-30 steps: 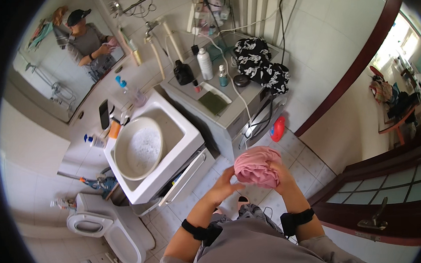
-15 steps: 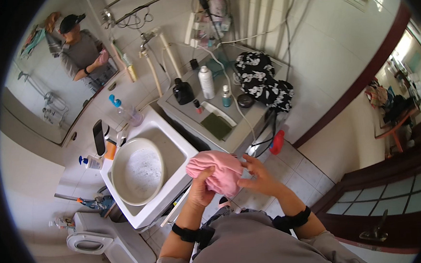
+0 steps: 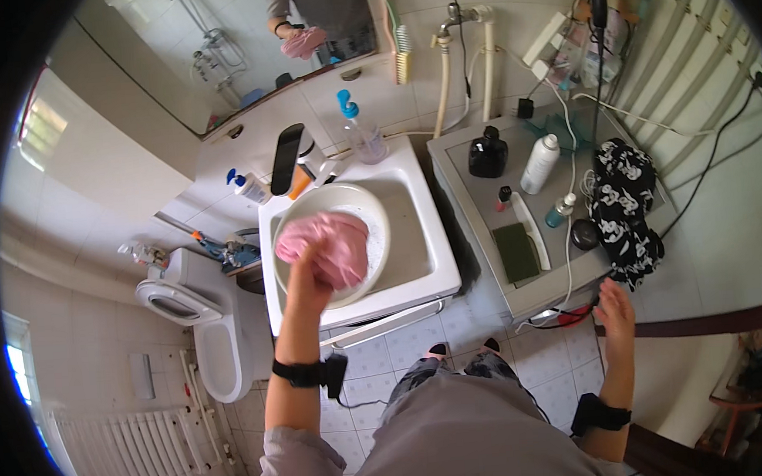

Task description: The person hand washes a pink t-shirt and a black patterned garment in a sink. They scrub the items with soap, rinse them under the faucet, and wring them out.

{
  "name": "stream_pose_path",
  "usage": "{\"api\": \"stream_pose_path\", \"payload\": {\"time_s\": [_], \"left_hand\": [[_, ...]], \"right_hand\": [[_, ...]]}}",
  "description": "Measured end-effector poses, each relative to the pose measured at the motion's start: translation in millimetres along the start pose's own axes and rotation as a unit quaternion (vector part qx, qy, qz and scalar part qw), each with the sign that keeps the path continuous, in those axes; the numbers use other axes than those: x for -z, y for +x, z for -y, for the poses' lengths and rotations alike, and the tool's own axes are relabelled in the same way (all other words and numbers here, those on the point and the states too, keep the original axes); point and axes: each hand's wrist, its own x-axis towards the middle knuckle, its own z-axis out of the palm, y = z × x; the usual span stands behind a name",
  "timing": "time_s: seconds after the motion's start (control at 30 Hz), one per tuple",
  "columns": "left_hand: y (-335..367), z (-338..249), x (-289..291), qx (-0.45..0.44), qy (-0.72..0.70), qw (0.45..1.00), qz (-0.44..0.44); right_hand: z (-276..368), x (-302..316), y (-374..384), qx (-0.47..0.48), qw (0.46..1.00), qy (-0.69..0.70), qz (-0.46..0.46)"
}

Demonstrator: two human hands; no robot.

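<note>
A bunched pink cloth [image 3: 333, 245] hangs over the round white basin [image 3: 379, 229], gripped by my left hand [image 3: 312, 273]. Suds or soapy water show in the part of the basin that the cloth does not cover. The basin stands inside the white sink [image 3: 421, 244]. Well to the right, my right hand [image 3: 614, 311] holds nothing and its fingers are stretched out, slightly blurred. It is nearest the front right corner of the grey-topped cabinet [image 3: 476, 223].
A pump bottle [image 3: 362, 130] and a faucet [image 3: 306, 155] stand behind the basin. The cabinet bears a black bottle [image 3: 488, 155], a white spray can [image 3: 541, 165], a green pad [image 3: 514, 252], and black-and-white patterned fabric [image 3: 628, 205]. A toilet [image 3: 218, 353] stands left of the sink.
My left hand has carried the pink cloth leftward, from in front of my body to above the basin. My right hand has come away from the cloth. The view has turned left.
</note>
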Motion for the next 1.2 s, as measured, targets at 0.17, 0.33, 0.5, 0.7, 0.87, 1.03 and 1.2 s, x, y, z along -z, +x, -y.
{"api": "stream_pose_path", "payload": {"time_s": [0.17,0.33,0.5,0.7,0.87,1.03,1.2], "left_hand": [[64,-96,-19,-0.172,0.027,0.984,0.044],[135,-132,-21,-0.180,0.116,0.977,-0.005],[200,-91,46,-0.103,0.550,0.757,-0.338],[219,-107,99,-0.172,0.422,0.856,-0.243],[187,-107,114,-0.329,0.375,0.825,-0.266],[38,-36,-14,-0.351,0.373,0.847,-0.144],[-22,-8,-28,-0.196,0.391,0.897,-0.067]], "right_hand": [[22,-1,15,0.006,0.999,-0.037,0.011],[33,-15,-2,-0.033,0.998,-0.045,-0.001],[14,10,-8,-0.056,0.996,-0.063,-0.002],[29,24,22,0.021,0.999,-0.037,-0.005],[53,40,114,0.173,0.965,-0.181,-0.083],[58,56,197,0.127,0.890,-0.428,-0.096],[51,27,235,0.017,0.854,-0.515,-0.071]]}}
